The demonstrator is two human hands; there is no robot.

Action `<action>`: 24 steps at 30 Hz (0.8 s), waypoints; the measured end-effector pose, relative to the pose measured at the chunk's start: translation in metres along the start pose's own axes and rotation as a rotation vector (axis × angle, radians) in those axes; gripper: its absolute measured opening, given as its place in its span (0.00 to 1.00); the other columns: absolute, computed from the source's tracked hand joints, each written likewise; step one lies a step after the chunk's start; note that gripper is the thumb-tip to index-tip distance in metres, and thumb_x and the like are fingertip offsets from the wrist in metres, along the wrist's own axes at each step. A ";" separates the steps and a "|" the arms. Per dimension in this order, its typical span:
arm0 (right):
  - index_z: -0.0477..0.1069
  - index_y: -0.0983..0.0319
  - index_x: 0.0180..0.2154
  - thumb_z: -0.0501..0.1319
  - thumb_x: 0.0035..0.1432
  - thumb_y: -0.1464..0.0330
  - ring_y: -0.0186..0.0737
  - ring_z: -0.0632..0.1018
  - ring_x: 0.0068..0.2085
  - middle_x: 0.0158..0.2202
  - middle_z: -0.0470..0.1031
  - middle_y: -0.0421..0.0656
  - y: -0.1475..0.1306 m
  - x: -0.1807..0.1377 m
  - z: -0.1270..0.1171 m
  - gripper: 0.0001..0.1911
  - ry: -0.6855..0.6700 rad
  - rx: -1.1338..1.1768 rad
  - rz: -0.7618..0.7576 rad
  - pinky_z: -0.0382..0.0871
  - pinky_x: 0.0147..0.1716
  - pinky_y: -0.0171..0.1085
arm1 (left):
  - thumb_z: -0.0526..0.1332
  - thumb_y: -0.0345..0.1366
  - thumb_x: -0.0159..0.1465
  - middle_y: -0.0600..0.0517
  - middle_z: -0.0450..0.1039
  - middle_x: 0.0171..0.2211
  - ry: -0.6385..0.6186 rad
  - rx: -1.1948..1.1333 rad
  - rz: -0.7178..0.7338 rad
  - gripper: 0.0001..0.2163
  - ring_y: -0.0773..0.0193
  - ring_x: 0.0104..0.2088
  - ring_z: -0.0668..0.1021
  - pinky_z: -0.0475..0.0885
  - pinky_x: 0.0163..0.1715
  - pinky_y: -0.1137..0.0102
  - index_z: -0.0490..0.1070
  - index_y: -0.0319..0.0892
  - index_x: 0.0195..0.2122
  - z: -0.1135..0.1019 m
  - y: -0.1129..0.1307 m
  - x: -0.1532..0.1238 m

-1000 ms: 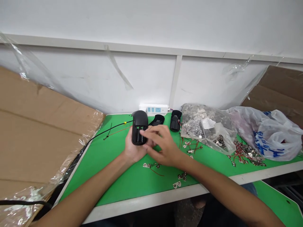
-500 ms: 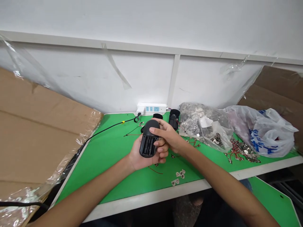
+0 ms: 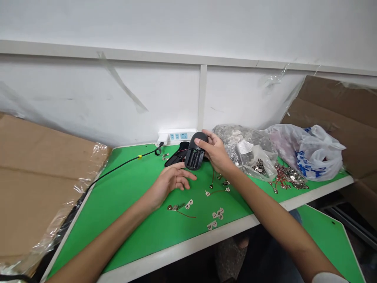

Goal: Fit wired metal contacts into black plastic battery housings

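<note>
My right hand [image 3: 216,151] grips a black plastic casing with an open battery compartment [image 3: 195,151], its rounded end up and its slots facing me. Just below and left of it, my left hand [image 3: 172,182] is empty, with its fingers apart and curved. Behind the casing lies another black part [image 3: 176,154] with thin wires, partly covered. Nearer me on the green table are metal battery contacts [image 3: 218,214], a contact with a red wire [image 3: 217,192] and a small cluster of contacts [image 3: 176,207].
A white power strip [image 3: 179,135] with a black cable [image 3: 123,163] stands against the wall. To the right are a clear bag of metal parts [image 3: 247,149], a white plastic bag [image 3: 318,157] and a pile of wired contacts [image 3: 290,177]. Cardboard [image 3: 44,188] stands at the left.
My left hand has let go of the black casing and opened. My right hand has moved the casing away from me, toward the back of the table. The view has shifted right.
</note>
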State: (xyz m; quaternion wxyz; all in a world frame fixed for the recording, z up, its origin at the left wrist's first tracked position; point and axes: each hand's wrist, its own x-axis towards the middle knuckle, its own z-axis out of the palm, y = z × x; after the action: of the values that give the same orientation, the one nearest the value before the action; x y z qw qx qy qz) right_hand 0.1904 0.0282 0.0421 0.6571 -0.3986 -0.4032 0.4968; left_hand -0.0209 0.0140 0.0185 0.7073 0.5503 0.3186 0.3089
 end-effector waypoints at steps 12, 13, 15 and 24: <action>0.65 0.59 0.66 0.77 0.51 0.56 0.56 0.75 0.64 0.67 0.69 0.55 0.014 -0.003 0.006 0.45 -0.102 -0.152 -0.109 0.71 0.67 0.55 | 0.63 0.42 0.64 0.50 0.78 0.27 0.026 0.217 0.090 0.10 0.68 0.23 0.76 0.72 0.27 0.73 0.75 0.39 0.34 -0.006 -0.002 0.006; 0.65 0.59 0.65 0.77 0.51 0.56 0.56 0.75 0.64 0.67 0.69 0.55 0.013 -0.003 0.006 0.44 -0.104 -0.151 -0.106 0.71 0.67 0.55 | 0.64 0.42 0.63 0.50 0.79 0.27 0.022 0.217 0.089 0.10 0.68 0.23 0.76 0.72 0.27 0.73 0.75 0.39 0.34 -0.006 -0.002 0.006; 0.64 0.59 0.65 0.77 0.51 0.56 0.56 0.76 0.63 0.66 0.69 0.56 0.014 -0.004 0.006 0.45 -0.104 -0.149 -0.096 0.71 0.67 0.55 | 0.64 0.40 0.62 0.49 0.80 0.27 0.010 0.222 0.090 0.09 0.67 0.23 0.76 0.72 0.27 0.73 0.76 0.38 0.34 -0.006 -0.002 0.006; 0.64 0.58 0.65 0.76 0.53 0.55 0.52 0.77 0.61 0.67 0.69 0.54 0.011 -0.012 0.009 0.43 -0.115 -0.168 -0.089 0.74 0.64 0.51 | 0.65 0.40 0.64 0.45 0.83 0.31 -0.005 0.248 0.091 0.10 0.65 0.25 0.78 0.74 0.28 0.71 0.79 0.37 0.37 -0.008 -0.004 0.007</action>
State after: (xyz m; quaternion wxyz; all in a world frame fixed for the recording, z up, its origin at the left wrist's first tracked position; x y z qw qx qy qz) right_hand 0.1760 0.0201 0.0334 0.6187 -0.4049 -0.4975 0.4537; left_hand -0.0230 0.0233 0.0121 0.6197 0.6484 0.3272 0.2976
